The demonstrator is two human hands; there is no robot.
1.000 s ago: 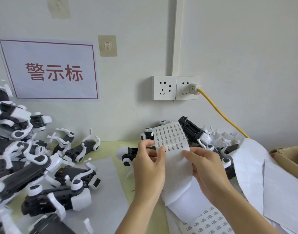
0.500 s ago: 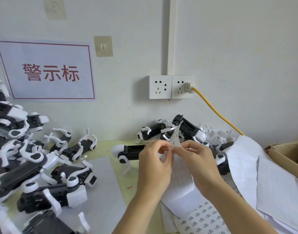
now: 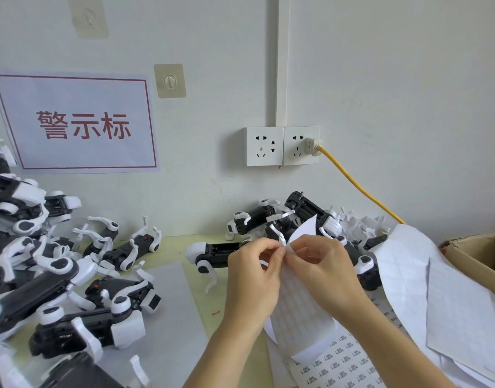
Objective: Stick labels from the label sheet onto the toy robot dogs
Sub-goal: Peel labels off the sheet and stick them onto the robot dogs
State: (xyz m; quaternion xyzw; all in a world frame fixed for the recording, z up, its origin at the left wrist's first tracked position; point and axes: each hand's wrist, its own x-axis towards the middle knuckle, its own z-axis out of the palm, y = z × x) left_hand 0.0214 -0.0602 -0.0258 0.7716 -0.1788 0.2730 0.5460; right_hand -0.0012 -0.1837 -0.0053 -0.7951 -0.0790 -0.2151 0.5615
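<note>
Both hands pinch the label sheet (image 3: pixel 299 301); left hand (image 3: pixel 253 278), right hand (image 3: pixel 322 273). The nearest toy dog (image 3: pixel 217 253) lies sideways just behind the left hand

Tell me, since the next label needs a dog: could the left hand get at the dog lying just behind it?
Probably yes: the toy dog lies uncovered just beyond the left hand, though that hand is pinching the label sheet.

A white wall (image 3: pixel 380 79) stands behind a pale green table (image 3: pixel 173 247). On the wall hang a paper sign (image 3: pixel 75 123) with red characters, two clear hooks and a double socket (image 3: pixel 282 146). A yellow cable (image 3: pixel 358 186) goes from the socket's plug down to the right.
</note>
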